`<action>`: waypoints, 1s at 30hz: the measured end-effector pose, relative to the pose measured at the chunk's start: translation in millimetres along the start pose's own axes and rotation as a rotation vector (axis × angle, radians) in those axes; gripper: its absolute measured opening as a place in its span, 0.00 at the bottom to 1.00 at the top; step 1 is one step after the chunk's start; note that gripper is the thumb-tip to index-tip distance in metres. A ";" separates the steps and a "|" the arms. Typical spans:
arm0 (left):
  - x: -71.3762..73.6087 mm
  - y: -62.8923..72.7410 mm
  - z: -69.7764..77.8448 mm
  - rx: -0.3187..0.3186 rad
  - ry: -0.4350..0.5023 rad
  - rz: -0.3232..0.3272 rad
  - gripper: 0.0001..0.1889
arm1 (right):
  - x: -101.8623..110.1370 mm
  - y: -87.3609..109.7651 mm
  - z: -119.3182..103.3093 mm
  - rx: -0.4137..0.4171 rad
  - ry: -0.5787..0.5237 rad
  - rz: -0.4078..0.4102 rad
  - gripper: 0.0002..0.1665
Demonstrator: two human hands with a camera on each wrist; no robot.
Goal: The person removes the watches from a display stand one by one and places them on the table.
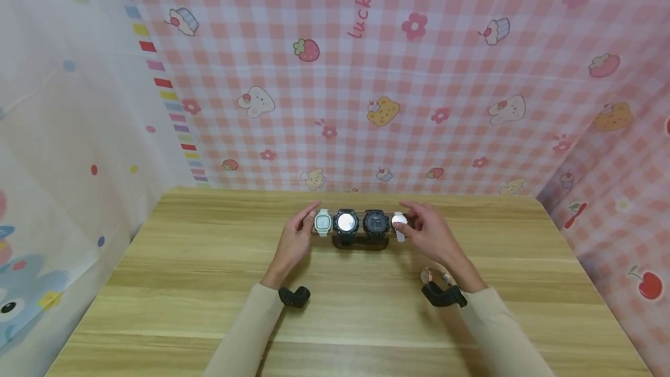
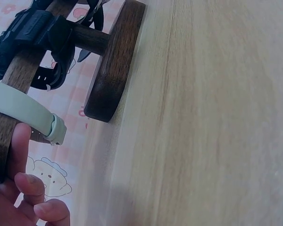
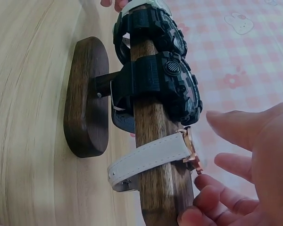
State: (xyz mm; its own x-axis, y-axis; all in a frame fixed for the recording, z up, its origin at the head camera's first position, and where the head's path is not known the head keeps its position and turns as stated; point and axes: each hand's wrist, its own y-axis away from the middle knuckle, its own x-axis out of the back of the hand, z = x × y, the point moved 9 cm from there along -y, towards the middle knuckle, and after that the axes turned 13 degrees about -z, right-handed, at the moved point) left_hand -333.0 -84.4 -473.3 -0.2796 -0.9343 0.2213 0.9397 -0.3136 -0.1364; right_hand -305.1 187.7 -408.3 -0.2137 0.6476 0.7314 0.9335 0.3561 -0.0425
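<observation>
A dark wooden watch stand [image 3: 87,99] carries several watches on its bar. At the bar's left end is a pale green watch [image 1: 323,222]; two black watches [image 1: 346,222] [image 1: 376,222] sit in the middle. A white-strapped watch [image 3: 151,160] with a rose-gold case is near the right end. My left hand [image 1: 296,240] holds the bar's left end beside the green watch; its thumb is hidden in the left wrist view. Around the right end is my right hand [image 1: 433,234], thumb stretched over the white watch's face, fingertips touching its case edge and the bar end.
A rose-gold watch [image 1: 427,277] lies on the wooden table [image 1: 356,319] near the right wrist, partly behind a black wrist camera [image 1: 442,295]. Another wrist camera [image 1: 295,297] is on the left wrist. A pink checked cloth [image 1: 340,74] hangs behind the table.
</observation>
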 end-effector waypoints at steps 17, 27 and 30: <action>-1.7 1.3 7.6 0.006 0.007 -0.007 0.19 | -7.4 -5.5 4.6 -0.038 -0.044 -0.054 0.29; -2.9 9.5 31.4 0.019 0.010 -0.041 0.20 | -11.2 -6.1 2.9 -0.031 -0.041 -0.065 0.27; -3.2 9.9 31.4 0.025 0.010 -0.042 0.20 | -11.9 -6.0 2.0 -0.021 -0.043 -0.063 0.27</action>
State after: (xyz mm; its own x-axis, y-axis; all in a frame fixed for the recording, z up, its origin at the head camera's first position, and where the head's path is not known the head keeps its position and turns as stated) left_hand -316.7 -79.2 -445.0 -0.3204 -0.9221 0.2169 0.9317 -0.3481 -0.1033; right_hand -308.8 179.2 -418.1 -0.2836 0.6531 0.7022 0.9238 0.3826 0.0173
